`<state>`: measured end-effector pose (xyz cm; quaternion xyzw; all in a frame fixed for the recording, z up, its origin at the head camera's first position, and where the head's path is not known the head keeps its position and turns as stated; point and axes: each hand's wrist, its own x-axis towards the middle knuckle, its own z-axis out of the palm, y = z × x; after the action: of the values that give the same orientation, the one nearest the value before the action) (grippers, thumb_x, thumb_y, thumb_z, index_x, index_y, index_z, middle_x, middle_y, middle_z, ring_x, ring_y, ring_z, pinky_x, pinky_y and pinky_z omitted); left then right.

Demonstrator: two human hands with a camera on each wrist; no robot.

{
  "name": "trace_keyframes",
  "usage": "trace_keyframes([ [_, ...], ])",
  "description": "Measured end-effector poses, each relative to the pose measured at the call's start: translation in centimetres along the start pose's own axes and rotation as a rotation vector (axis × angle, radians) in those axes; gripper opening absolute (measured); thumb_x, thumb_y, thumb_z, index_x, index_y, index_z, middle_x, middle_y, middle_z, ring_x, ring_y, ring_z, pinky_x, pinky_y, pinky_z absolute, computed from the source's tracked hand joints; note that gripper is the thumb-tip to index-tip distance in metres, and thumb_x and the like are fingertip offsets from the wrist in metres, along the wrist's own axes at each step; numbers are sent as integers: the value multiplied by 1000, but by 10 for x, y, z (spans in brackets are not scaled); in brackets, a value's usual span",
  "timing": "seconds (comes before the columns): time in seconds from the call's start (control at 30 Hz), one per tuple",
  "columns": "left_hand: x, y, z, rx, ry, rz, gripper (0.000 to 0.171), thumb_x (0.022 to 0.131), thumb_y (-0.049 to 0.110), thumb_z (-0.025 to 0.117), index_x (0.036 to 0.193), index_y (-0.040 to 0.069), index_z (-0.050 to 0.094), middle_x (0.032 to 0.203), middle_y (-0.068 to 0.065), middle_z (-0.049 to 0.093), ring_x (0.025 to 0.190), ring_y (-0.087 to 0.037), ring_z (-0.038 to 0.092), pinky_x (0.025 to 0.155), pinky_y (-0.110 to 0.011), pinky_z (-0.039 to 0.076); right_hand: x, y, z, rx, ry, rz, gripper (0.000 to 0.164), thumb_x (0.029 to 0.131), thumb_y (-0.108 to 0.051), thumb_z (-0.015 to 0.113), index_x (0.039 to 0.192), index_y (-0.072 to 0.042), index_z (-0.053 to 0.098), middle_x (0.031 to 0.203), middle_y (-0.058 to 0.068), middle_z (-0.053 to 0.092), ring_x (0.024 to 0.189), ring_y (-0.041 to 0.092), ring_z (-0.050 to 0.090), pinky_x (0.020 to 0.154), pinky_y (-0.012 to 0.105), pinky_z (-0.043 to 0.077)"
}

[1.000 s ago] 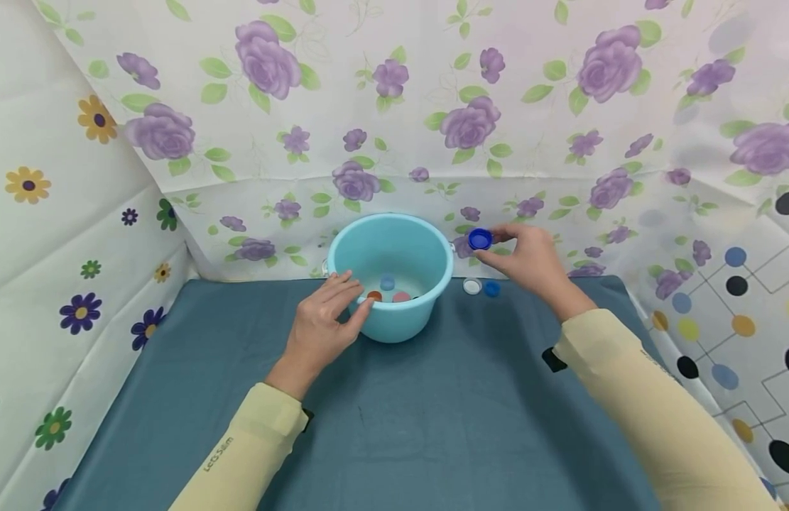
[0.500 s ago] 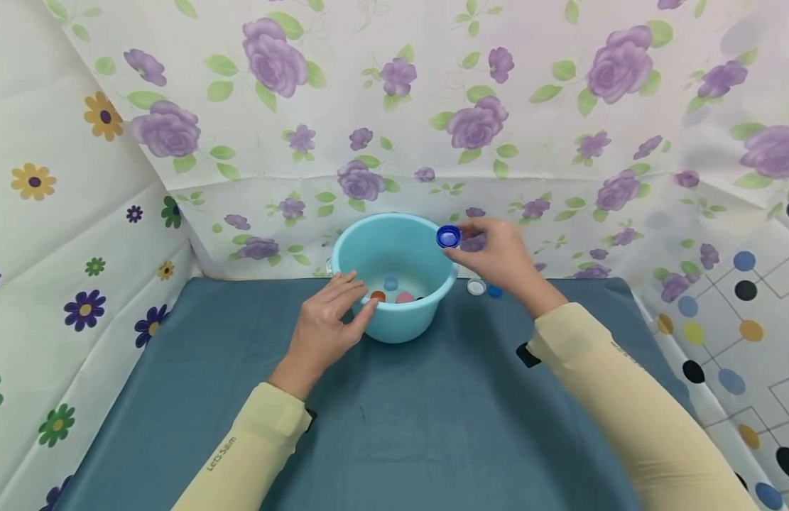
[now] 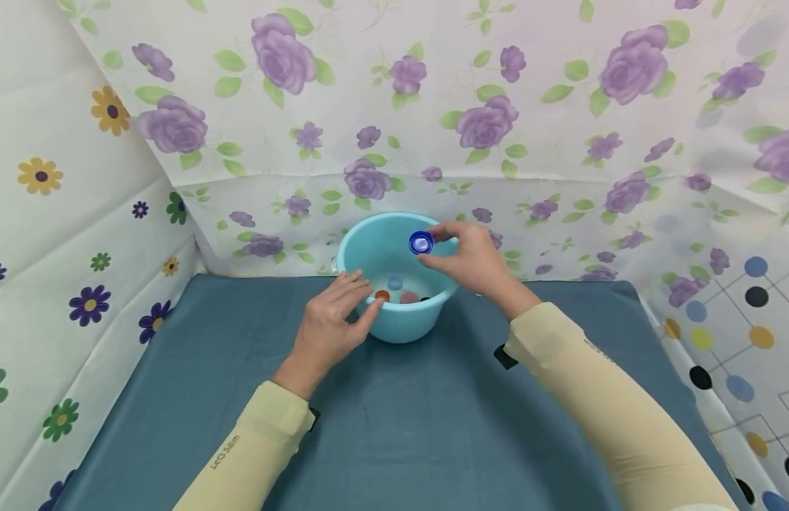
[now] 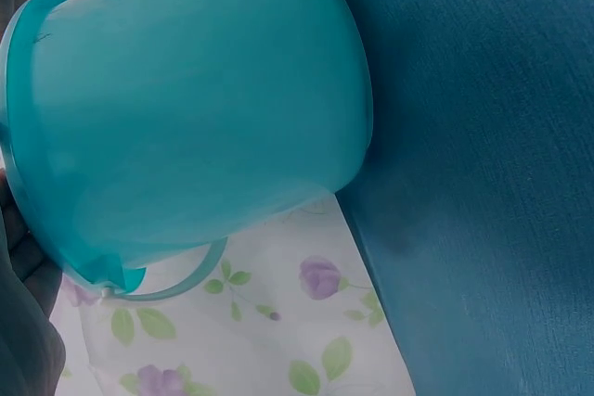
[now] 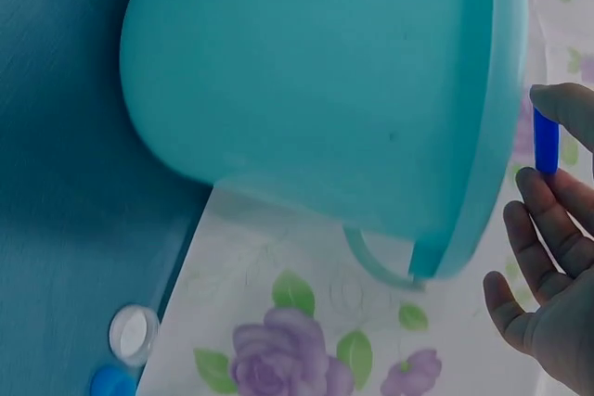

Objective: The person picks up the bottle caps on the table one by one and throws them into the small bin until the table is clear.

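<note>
My right hand (image 3: pixel 474 264) pinches a dark blue bottle cap (image 3: pixel 421 243) between thumb and fingertips, above the bucket's opening. The cap's hollow side faces the head camera; the right wrist view shows this blue cap (image 5: pixel 546 141) edge-on, outside fingers loose. My left hand (image 3: pixel 330 323) rests at the near left rim of the light blue bucket (image 3: pixel 403 325), its fingers fairly straight. Inside the bucket lie an orange cap (image 3: pixel 382 295), a pale blue round piece (image 3: pixel 395 283), a pink round piece (image 3: pixel 409 297) and a partly hidden black piece.
A white cap (image 5: pixel 135 334) and a bright blue cap (image 5: pixel 113 382) lie on the blue cloth (image 5: pixel 56 183) right of the bucket; my right hand mostly hides them in the head view. Floral sheeting (image 3: pixel 292 142) stands close behind the bucket, whose handle (image 4: pixel 190 275) hangs at its side.
My right hand has carried the dark blue cap leftward, from right of the bucket to above its opening. The left hand has stayed at the rim. The head view has shifted slightly.
</note>
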<state>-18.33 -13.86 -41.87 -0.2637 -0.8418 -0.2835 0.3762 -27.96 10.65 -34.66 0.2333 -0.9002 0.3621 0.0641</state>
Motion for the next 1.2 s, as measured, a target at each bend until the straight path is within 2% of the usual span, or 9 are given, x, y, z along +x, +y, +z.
trace_keyframes([
  [0.2, 0, 0, 0, -1, 1, 4, 26, 86, 29, 68, 104, 10, 72, 102, -7, 72, 117, -27, 59, 110, -43, 44, 6, -8, 15, 24, -52, -24, 45, 77, -44, 74, 115, -21, 65, 112, -5, 66, 109, 14, 60, 98, 40, 53],
  [0.57, 0, -1, 0, -4, 2, 3, 26, 86, 28, 67, 104, 9, 72, 103, -9, 72, 117, -27, 59, 111, -41, 43, 14, -19, 37, 2, -141, -9, 45, 79, -44, 72, 117, -22, 63, 111, -7, 64, 110, 13, 59, 101, 39, 50],
  [0.83, 0, -1, 1, -2, -6, 1, 27, 87, 28, 66, 106, 9, 71, 104, -8, 71, 116, -27, 60, 111, -41, 42, 15, -15, 43, -30, -181, 11, 44, 81, -41, 71, 119, -21, 62, 113, -6, 64, 108, 11, 58, 96, 36, 53],
  [1.2, -1, -2, 2, -7, 3, -3, 27, 87, 28, 67, 105, 9, 72, 103, -7, 72, 116, -27, 60, 112, -40, 42, 17, -15, 45, -79, -253, 23, 48, 82, -38, 70, 123, -15, 60, 118, 0, 64, 113, 16, 58, 98, 38, 53],
])
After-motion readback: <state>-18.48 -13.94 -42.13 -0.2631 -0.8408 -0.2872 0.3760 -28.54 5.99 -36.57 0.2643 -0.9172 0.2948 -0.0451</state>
